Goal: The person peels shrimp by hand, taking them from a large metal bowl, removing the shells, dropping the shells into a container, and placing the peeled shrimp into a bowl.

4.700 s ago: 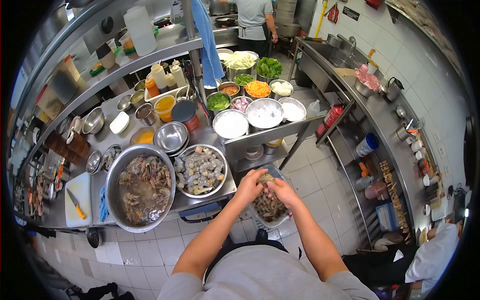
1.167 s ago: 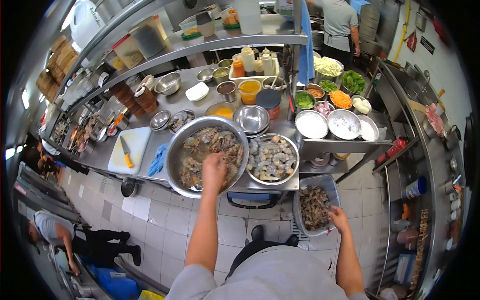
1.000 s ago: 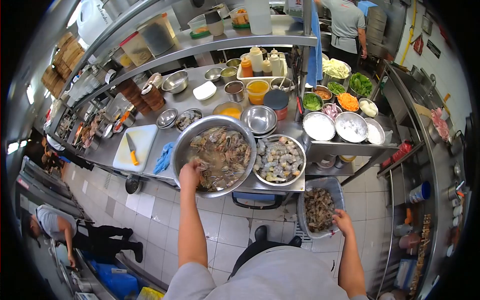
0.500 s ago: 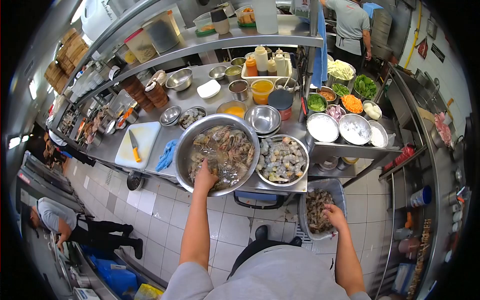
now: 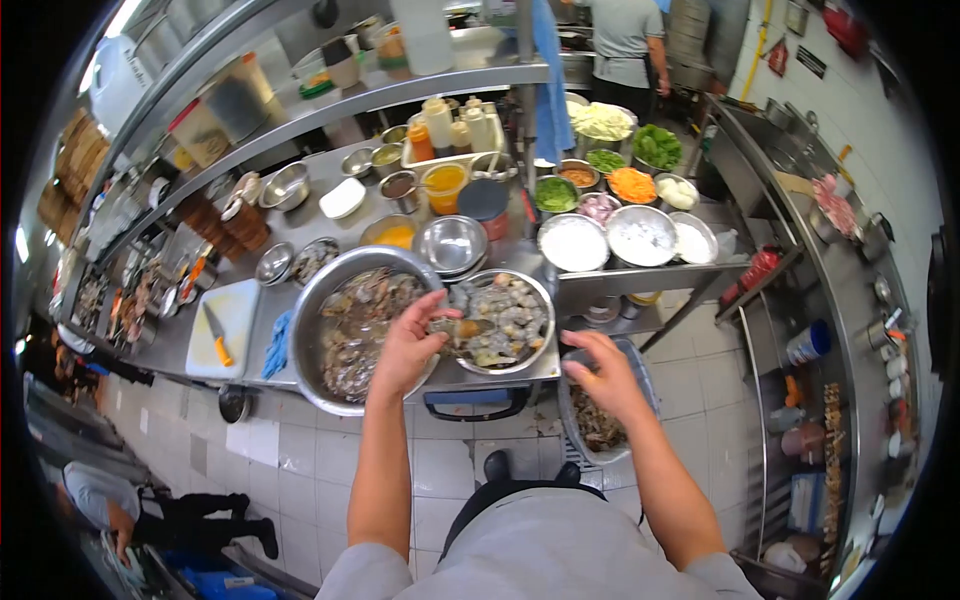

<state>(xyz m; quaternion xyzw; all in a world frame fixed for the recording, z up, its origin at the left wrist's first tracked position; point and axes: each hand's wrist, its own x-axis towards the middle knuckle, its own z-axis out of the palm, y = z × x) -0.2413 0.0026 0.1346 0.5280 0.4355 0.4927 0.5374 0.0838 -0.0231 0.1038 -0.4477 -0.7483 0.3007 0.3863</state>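
My left hand (image 5: pixel 408 345) is closed on an unpeeled shrimp (image 5: pixel 463 327), held out over the rim of the bowl of peeled shrimp (image 5: pixel 500 300). To its left stands a large steel basin (image 5: pixel 300 340), where shell-on shrimp (image 5: pixel 365 300) lie in cloudy water. My right hand (image 5: pixel 605 378) hovers above the near side of a grey bin (image 5: pixel 650 372), its thumb and fingers apart with nothing visible between them. Shrimp heads and shells (image 5: pixel 595 425) lie inside that bin, partly hidden by my right hand and forearm.
A white cutting board (image 5: pixel 225 325) with a yellow-handled knife (image 5: pixel 222 349) and a blue cloth (image 5: pixel 278 345) lie left of the basin. Stacked steel bowls (image 5: pixel 450 245) stand behind. An overhead shelf (image 5: pixel 400 93) crosses the counter. One person (image 5: pixel 625 45) stands behind, another (image 5: pixel 110 500) at lower left.
My left hand has come out of the basin with a shrimp and moved right toward the peeled-shrimp bowl. My right hand has risen from the bin. The view has turned to the right.
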